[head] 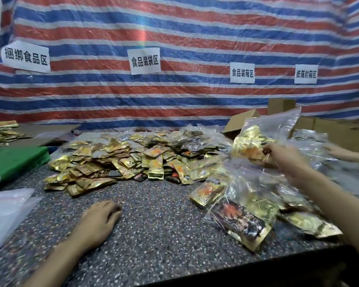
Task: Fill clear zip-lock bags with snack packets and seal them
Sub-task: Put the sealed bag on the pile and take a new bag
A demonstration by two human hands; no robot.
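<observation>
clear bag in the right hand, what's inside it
In the clear bag, gold snack packets fill the lower part; the top looks empty. The right hand holding it hides some, so no count.

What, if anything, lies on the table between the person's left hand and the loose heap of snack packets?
Nothing visible does. Only bare speckled table separates the left hand from the heap of snack packets. The filled zip-lock bags lie off to the right, outside that path; the right hand grips a raised bag there.
</observation>
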